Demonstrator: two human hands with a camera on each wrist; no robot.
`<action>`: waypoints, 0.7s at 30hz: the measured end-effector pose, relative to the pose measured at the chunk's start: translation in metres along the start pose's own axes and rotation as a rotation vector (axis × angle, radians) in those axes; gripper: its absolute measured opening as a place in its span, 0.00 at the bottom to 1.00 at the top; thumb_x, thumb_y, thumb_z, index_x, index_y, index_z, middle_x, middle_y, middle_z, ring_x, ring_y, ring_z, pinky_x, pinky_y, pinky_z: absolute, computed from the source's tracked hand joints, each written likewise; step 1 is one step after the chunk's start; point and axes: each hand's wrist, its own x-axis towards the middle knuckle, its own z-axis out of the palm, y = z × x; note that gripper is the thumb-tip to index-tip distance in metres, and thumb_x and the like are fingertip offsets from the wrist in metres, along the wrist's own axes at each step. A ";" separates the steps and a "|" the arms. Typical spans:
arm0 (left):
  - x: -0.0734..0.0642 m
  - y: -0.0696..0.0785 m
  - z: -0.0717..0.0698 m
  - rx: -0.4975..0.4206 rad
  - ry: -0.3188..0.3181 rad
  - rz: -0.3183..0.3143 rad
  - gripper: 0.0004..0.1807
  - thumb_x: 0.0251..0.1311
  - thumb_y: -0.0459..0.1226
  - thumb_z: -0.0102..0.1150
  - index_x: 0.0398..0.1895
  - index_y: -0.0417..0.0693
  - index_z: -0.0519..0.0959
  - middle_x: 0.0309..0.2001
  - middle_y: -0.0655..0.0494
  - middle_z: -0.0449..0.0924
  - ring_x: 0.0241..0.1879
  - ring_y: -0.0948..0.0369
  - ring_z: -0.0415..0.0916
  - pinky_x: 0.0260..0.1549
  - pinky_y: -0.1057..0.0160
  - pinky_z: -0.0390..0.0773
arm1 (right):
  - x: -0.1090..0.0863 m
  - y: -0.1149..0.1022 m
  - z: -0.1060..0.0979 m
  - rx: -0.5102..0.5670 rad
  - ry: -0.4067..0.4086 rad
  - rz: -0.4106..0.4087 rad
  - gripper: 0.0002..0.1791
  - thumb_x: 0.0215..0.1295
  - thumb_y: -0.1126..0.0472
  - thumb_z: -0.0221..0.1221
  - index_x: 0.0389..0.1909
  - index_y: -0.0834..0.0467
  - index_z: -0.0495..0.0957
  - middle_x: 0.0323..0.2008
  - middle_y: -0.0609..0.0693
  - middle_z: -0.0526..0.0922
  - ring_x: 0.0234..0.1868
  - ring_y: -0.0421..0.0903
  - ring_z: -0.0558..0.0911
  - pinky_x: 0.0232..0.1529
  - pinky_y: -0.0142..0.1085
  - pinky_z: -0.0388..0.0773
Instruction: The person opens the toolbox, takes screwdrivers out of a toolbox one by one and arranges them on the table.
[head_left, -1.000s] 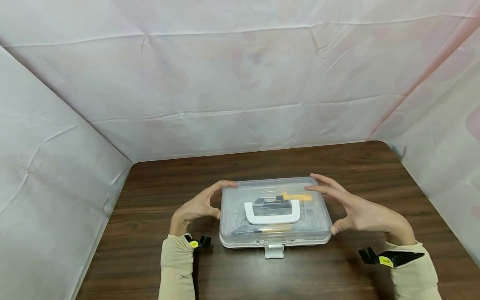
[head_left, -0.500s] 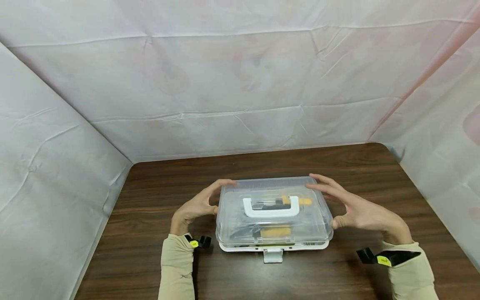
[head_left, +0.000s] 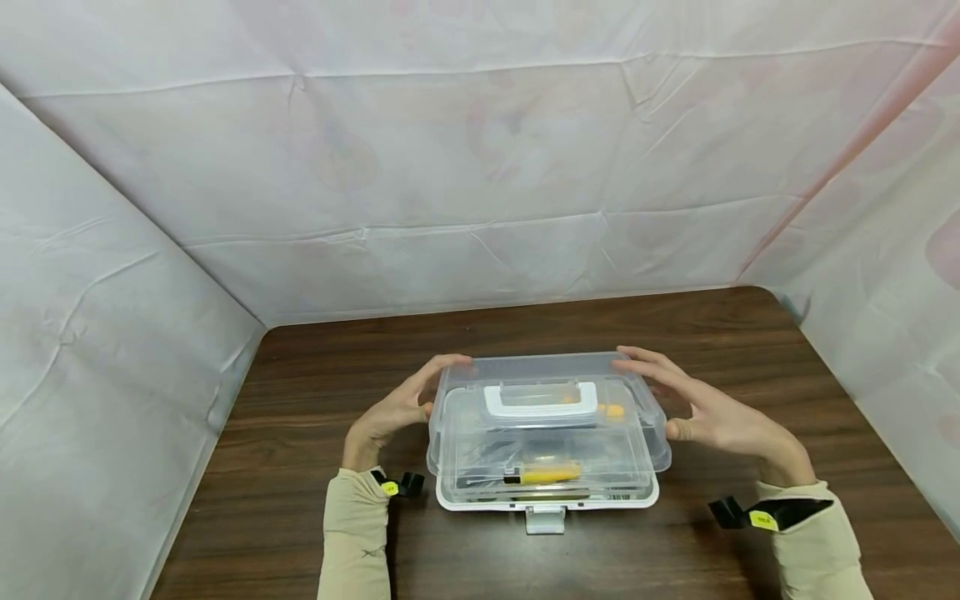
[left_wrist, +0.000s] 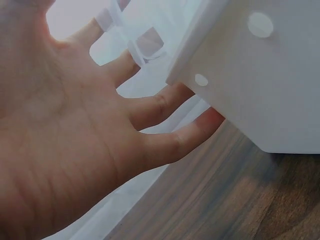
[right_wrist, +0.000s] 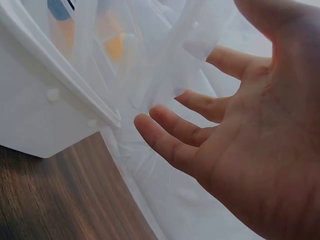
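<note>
A clear plastic toolbox lid (head_left: pixel 540 367) with a white handle (head_left: pixel 540 410) is tilted up at its front, over a white box base (head_left: pixel 480 505). My left hand (head_left: pixel 397 412) holds the lid's left side, thumb in front and fingers at the back corner. On the right side my right hand (head_left: pixel 712 417) holds the lid likewise. Both wrist views show spread fingers, some fingertips behind the translucent plastic. A yellow-handled tool (head_left: pixel 550 473) with a black end lies inside, seen through the plastic. At the front, a grey latch (head_left: pixel 545 522) hangs outward.
The box stands on a dark wood-grain table (head_left: pixel 322 375) with rounded back corners. Pale fabric walls (head_left: pixel 450 167) close off the back and both sides. A black strap with a yellow label (head_left: pixel 763 520) sits on the right wrist, another on the left.
The lid's front edge has risen and the lid has tilted back, with both hands at its sides. The yellow-handled tool near the front shows more plainly. The hands have barely shifted.
</note>
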 end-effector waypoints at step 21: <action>0.006 0.000 0.000 0.037 0.104 0.020 0.53 0.57 0.79 0.44 0.80 0.62 0.61 0.80 0.58 0.59 0.77 0.47 0.57 0.70 0.37 0.59 | 0.004 0.002 0.002 0.208 0.104 0.114 0.38 0.82 0.41 0.49 0.83 0.54 0.52 0.83 0.54 0.54 0.80 0.32 0.58 0.70 0.20 0.62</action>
